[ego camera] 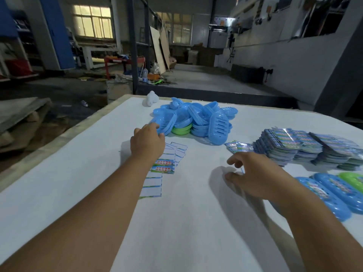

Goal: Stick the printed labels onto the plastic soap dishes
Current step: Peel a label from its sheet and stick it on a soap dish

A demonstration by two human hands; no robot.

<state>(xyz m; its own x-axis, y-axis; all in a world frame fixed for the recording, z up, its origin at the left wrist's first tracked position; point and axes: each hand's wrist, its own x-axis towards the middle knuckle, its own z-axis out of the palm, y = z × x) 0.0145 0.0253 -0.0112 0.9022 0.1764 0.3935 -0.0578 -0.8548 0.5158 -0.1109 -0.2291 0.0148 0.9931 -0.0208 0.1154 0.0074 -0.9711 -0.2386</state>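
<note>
- While the left hand [147, 141] reaches out over the white table [78, 183], its fingertips touch the near edge of a blue soap dish [164, 123] at the left of the pile; whether they curl round the rim I cannot tell, since the back of the hand hides them.
- Just beyond those fingers sits the heap of soap dishes [196, 118], mostly blue, with green ones [181, 130] low in the middle.
- Under the left wrist lie label sheets [157, 177], mostly peeled white backing, with two printed labels [163, 165] showing beside the forearm.
- The right hand [257, 177] hovers low over the table, thumb and forefinger apart and bent; a thin, blurred strip shows between them, too faint to say that it is pinched.
- Just past the right fingertips are a few loose printed labels [238, 147], and beyond these, stacks of printed labels [306, 149].
- Right of that wrist lie labelled dishes [334, 188], blue and one green.
- A small white object [150, 98] stands at the table's far edge.
</note>
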